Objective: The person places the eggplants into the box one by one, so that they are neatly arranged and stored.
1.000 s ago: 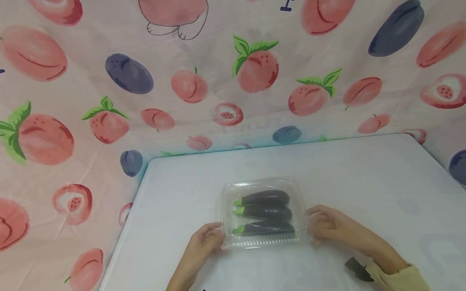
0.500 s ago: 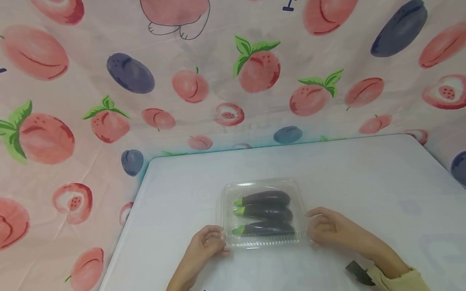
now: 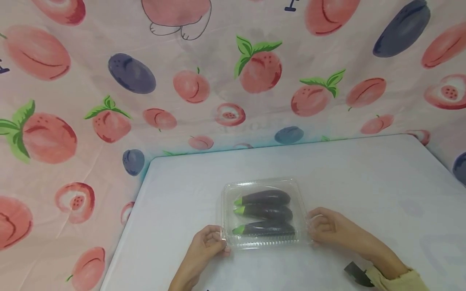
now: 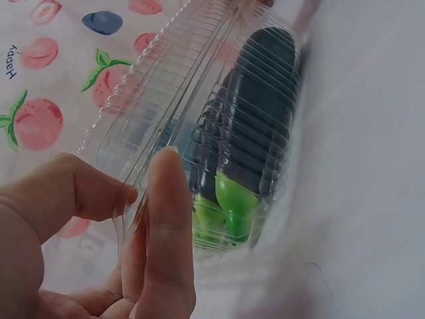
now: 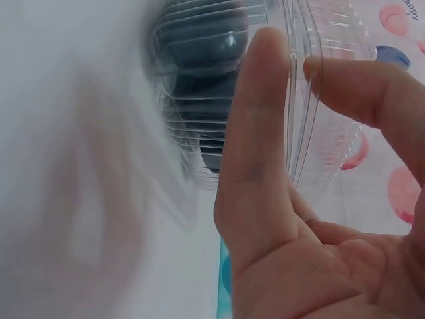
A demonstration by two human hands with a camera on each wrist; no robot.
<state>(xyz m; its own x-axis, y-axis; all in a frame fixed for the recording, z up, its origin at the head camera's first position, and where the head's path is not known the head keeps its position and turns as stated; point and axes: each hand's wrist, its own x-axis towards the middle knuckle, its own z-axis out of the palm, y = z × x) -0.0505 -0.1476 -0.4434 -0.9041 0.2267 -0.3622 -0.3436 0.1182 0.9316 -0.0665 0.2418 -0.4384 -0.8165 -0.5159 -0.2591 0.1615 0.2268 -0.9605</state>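
A clear plastic clamshell box [image 3: 262, 185] with a ribbed wall sits on the white table, its lid down. Inside lie three dark purple eggplants [image 3: 267, 211], their green stem ends toward the left. My left hand [image 3: 204, 244] pinches the rim at the near left corner between thumb and fingers; the left wrist view shows the thumb [image 4: 99, 189] on one side of the rim and a finger [image 4: 169, 212] on the other. On the opposite side my right hand [image 3: 329, 226] pinches the rim in the same way, with the index finger [image 5: 255, 126] straight along the box wall.
The white table [image 3: 364, 173] spreads out around the box. Behind and beside it hangs a pink cloth [image 3: 211, 52] printed with peaches and plums. A dark flat piece [image 3: 358, 275] shows by the right sleeve [image 3: 397, 281].
Over the last second my left hand shifts slightly, its fingers settling further under the box's near left corner. The box and the right hand stay almost in place.
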